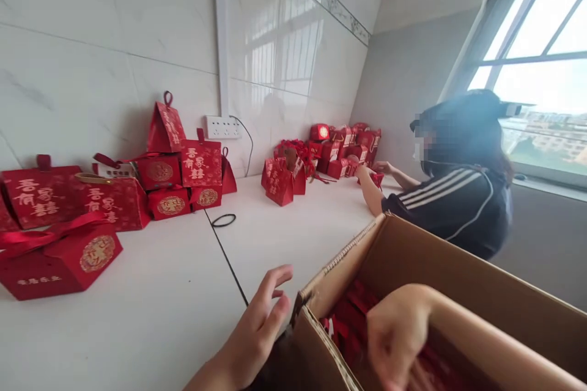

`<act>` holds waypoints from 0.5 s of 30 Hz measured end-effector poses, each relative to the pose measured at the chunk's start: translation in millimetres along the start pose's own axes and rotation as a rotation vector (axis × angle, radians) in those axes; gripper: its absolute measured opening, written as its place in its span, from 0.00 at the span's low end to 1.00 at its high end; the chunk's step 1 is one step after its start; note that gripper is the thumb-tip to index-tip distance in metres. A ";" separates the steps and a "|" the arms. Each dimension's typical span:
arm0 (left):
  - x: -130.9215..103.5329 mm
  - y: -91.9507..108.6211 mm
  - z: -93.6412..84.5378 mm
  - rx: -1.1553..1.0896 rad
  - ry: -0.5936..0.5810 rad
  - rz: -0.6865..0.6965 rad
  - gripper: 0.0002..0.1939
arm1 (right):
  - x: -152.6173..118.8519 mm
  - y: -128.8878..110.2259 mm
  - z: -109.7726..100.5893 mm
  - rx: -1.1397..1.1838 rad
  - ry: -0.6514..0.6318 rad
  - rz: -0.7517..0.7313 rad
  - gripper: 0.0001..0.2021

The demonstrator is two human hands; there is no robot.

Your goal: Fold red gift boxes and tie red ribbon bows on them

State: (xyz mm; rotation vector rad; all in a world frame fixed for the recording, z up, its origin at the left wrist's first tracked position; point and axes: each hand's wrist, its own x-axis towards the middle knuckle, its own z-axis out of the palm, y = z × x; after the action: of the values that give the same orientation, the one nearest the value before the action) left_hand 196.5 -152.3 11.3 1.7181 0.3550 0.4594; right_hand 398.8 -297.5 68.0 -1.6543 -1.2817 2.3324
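Cardboard box (403, 256) hems right hand (398, 330), grip unclear; left hand (257, 324), unclenched, has room outside the edge.

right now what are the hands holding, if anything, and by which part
The left hand holds nothing. The right hand is inside the cardboard box, its fingertips out of view, so any hold there cannot be told.

From my head, the camera looks forward and down, close over my left hand (254, 327), my right hand (397, 327) and the cardboard box (403, 247), facing across the white table (160, 299) to the marbled tile wall (114, 0), with the window (518, 43) at far right.
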 end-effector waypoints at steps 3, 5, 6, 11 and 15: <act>7.3 -22.2 -14.7 0.116 0.151 -0.084 0.20 | -49.3 -57.2 -25.0 0.007 0.142 -0.191 0.26; 15.3 -32.1 -17.5 0.143 0.173 -0.090 0.19 | -45.3 -98.0 -56.2 -0.165 0.631 -0.315 0.19; 18.9 -35.0 -17.5 0.138 0.181 -0.092 0.19 | -34.4 -117.0 -75.2 -0.267 0.904 -0.295 0.15; 23.3 -38.1 -15.5 0.150 0.170 -0.105 0.16 | 37.7 -174.7 -164.3 -0.380 1.575 -0.195 0.14; 21.0 -38.6 -15.9 0.183 0.177 -0.087 0.13 | 62.2 -173.0 -196.3 -0.347 1.689 -0.219 0.17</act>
State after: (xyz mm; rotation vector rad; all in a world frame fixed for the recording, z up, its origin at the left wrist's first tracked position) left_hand 207.6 -121.3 -21.7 1.8355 0.6131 0.5300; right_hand 452.5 -36.4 104.2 -2.2715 -1.1305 0.0690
